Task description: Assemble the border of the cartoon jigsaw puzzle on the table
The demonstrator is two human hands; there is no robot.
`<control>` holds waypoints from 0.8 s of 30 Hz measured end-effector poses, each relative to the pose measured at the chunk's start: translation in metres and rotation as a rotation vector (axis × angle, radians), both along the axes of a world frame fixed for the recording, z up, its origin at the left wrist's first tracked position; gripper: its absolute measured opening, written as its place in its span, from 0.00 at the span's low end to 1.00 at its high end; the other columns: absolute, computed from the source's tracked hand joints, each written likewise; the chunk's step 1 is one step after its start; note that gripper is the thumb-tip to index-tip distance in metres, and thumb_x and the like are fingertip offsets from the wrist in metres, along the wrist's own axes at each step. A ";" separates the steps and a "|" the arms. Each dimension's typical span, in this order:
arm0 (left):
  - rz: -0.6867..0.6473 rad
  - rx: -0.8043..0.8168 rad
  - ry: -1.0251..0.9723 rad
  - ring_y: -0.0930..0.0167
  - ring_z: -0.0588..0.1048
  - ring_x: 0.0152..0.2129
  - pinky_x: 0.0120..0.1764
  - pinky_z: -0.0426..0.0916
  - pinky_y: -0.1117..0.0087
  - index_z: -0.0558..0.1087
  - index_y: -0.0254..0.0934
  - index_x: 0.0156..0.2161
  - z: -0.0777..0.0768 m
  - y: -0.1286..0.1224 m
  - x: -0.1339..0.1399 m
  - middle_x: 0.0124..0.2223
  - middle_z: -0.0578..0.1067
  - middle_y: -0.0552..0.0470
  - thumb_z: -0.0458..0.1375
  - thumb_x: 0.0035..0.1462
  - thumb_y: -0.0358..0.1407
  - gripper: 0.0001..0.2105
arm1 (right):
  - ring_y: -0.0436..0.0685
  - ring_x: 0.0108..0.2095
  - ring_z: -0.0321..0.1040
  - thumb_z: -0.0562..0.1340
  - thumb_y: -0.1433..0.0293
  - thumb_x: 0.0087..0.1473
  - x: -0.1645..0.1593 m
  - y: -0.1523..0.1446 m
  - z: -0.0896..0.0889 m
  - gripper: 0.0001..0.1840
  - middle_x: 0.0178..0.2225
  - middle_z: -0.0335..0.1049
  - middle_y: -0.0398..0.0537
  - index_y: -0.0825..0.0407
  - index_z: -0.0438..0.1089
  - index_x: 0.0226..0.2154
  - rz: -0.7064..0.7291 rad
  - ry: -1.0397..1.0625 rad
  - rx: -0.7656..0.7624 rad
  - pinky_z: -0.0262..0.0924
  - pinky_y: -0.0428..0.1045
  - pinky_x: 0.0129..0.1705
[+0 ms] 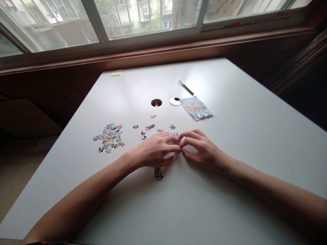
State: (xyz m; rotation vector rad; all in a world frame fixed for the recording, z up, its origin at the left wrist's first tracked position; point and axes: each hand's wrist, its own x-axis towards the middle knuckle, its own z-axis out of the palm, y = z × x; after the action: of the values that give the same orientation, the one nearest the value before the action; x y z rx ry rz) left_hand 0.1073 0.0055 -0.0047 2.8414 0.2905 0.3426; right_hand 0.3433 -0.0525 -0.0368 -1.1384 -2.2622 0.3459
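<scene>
A partly joined jigsaw puzzle (173, 134) lies flat on the white table, mostly hidden under my left hand (159, 149). That hand rests palm down across it, fingers stretched to the right and thumb apart. My right hand (198, 148) meets its fingertips from the right, with thumb and fingers pinched on a small dark puzzle piece (180, 149) at the puzzle's right edge. The piece is largely covered by the fingers. A joined strip of pieces (158, 174) shows below my left hand. Loose puzzle pieces (150, 127) lie just beyond the hands.
To the left is a heap of puzzle pieces (109, 136). Farther back are a round table hole (156, 102), its metal cover (174, 101), a pen (186, 87) and a crumpled picture sheet (196, 108). A yellow note (116, 73) sits at the far edge, below the window.
</scene>
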 end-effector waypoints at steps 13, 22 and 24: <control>0.175 0.019 -0.081 0.64 0.72 0.49 0.54 0.67 0.59 0.73 0.40 0.44 0.017 0.021 -0.018 0.53 0.73 0.45 0.55 0.62 0.31 0.07 | 0.61 0.50 0.63 0.62 0.74 0.57 0.001 0.000 0.003 0.07 0.48 0.70 0.50 0.47 0.68 0.39 0.025 -0.037 -0.011 0.63 0.58 0.54; 0.510 -0.013 0.105 0.68 0.75 0.35 0.43 0.68 0.64 0.78 0.40 0.36 0.035 0.073 -0.079 0.38 0.78 0.50 0.57 0.59 0.33 0.06 | 0.61 0.50 0.63 0.61 0.75 0.56 0.002 0.000 0.002 0.09 0.48 0.69 0.51 0.48 0.66 0.40 0.033 -0.003 -0.045 0.63 0.59 0.54; 0.518 -0.059 0.125 0.69 0.75 0.34 0.41 0.69 0.66 0.79 0.41 0.37 0.034 0.072 -0.080 0.39 0.78 0.50 0.57 0.59 0.34 0.07 | 0.61 0.50 0.63 0.61 0.76 0.56 0.003 0.000 0.002 0.09 0.48 0.69 0.51 0.47 0.65 0.39 0.031 0.005 -0.049 0.63 0.59 0.53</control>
State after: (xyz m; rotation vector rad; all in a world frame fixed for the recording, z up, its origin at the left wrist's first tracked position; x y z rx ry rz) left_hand 0.0269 0.0775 0.0296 2.6944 1.0490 0.2467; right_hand 0.3461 -0.0522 -0.0346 -1.1267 -2.2804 0.4183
